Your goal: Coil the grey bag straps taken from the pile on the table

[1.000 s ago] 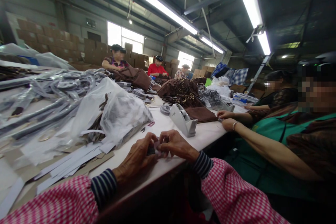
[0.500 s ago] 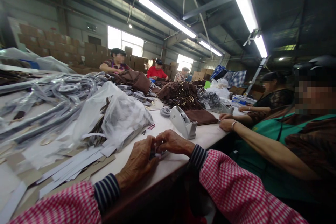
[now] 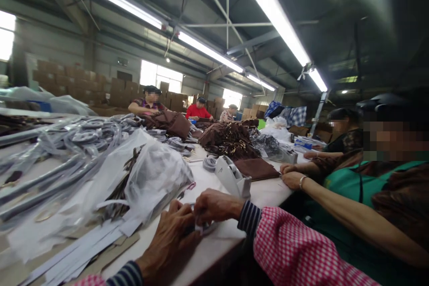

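Near the table's front edge, my left hand [image 3: 170,232] and my right hand [image 3: 216,207] meet with bent fingers around a small pale, plastic-looking item [image 3: 201,227]. Most of that item is hidden by the fingers. A grey-white tape dispenser [image 3: 231,176] stands just beyond my right hand, with a grey coil [image 3: 209,164] behind it. Left of my hands lies a clear plastic bag [image 3: 161,170] with dark strips showing at its opening. White paper strips [image 3: 83,250] are spread below the bag.
Plastic-wrapped grey straps [image 3: 77,143] cover the table's left side. A heap of brown cloth pieces with metal clips [image 3: 228,138] lies beyond the dispenser. At right, a person in a green apron [image 3: 348,187] works on brown cloth. More people sit farther back.
The view has tilted up slightly, so my hands and the table items appear lower. My hands remain together around the small item, with their fingers shifted.
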A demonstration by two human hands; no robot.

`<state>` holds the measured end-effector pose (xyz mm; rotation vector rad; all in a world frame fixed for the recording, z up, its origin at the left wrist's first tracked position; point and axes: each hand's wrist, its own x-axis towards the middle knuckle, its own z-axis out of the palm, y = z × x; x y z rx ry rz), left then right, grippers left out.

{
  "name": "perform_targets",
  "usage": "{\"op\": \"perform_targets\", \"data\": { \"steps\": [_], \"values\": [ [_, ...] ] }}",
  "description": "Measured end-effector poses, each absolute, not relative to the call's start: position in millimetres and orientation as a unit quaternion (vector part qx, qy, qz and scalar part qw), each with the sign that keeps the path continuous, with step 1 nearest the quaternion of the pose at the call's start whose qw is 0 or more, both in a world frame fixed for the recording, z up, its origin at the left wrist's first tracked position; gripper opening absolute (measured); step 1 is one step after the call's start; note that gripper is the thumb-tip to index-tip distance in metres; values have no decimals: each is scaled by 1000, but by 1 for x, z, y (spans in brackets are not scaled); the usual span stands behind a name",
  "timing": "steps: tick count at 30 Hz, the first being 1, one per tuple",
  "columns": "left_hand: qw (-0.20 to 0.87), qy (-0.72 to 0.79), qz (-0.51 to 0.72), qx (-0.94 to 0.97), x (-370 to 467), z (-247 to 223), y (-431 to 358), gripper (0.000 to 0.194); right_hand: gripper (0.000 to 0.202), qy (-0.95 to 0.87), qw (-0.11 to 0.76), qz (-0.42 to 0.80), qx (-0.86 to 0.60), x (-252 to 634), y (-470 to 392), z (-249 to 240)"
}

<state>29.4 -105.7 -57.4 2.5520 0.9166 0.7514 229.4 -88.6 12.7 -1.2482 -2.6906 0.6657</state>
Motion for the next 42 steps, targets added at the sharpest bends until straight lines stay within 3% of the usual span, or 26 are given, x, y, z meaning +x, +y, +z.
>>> {"op": "perform_targets", "data": {
  "steps": [2,5,13,21,25,32,35,42],
  "values": [
    [155,316,272,895,28,-63,-102,27,4,-906,-16,109,-409,222,-88,20],
    [139,318,271,898,27,-66,-96,23,7,-916,-48,-48,-395,216,-97,26],
    [132,312,313,887,29,-54,-96,17,10,-919,6,-225,-324,225,-129,19],
    [205,347,340,850,33,-61,-91,23,6,-909,49,-93,-404,221,-122,25],
    [305,365,399,784,30,-55,-83,33,4,-895,81,-125,-420,218,-130,23],
    [631,287,420,586,27,-41,-73,29,61,-833,183,-167,-494,209,-146,-4],
    [639,264,447,568,24,-39,-75,29,78,-808,211,-174,-522,204,-146,-15],
    [529,245,418,697,21,-30,-81,34,79,-791,227,-152,-547,191,-154,-26]
  ]
}}
